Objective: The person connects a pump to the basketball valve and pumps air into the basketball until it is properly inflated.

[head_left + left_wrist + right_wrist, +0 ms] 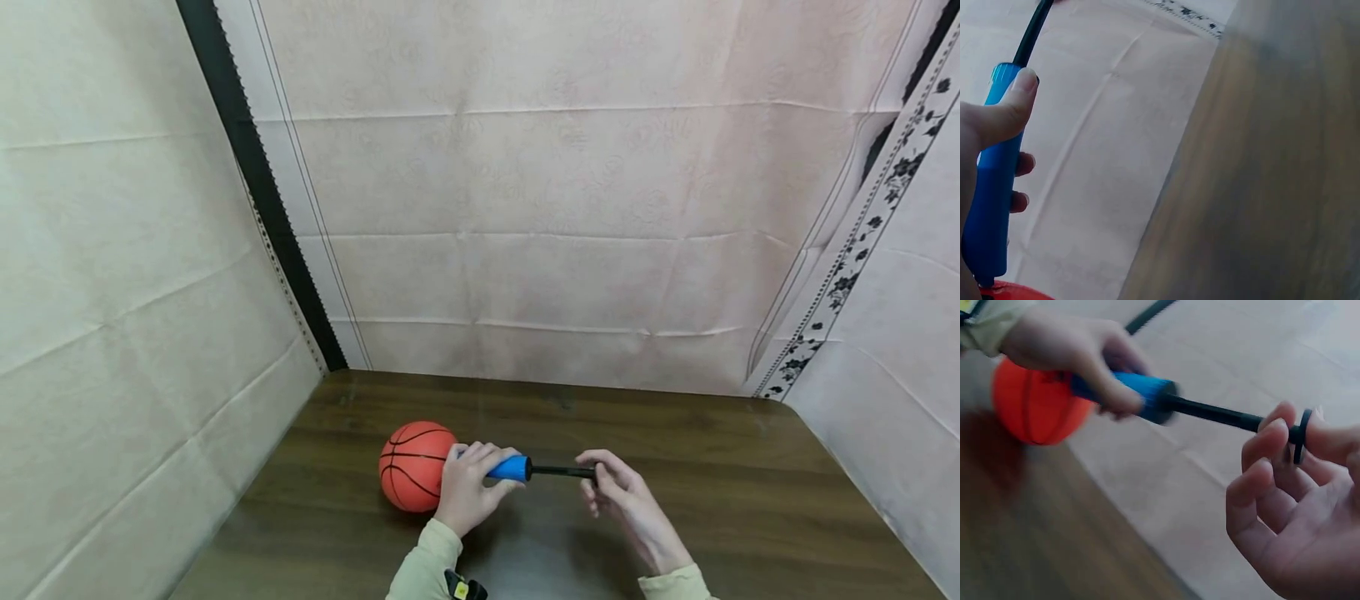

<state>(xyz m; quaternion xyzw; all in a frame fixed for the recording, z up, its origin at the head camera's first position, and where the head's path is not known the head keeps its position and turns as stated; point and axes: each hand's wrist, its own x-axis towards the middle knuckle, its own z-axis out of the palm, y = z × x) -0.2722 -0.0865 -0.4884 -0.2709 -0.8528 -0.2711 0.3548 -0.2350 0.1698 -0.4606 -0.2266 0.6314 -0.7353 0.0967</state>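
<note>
A blue hand pump [510, 468] lies level in the air over the table, its black rod drawn out to the right. My left hand [471, 485] grips the blue barrel, thumb along its near side in the left wrist view. At the barrel's far end sits an orange-red basketball [417, 467] with black lines; in the left wrist view the pump's tip meets the ball [1013, 291]. My right hand [628, 510] holds the black handle [1302, 436] at the rod's end, its thumb against the outer face and fingers curled around the rod side.
The brown wood-grain table [720, 483] lies under both hands. Pale creased cloth [555, 250] hangs behind it and on both sides, with a black strip [262, 183] at left and a flower-patterned border [847, 275] at right.
</note>
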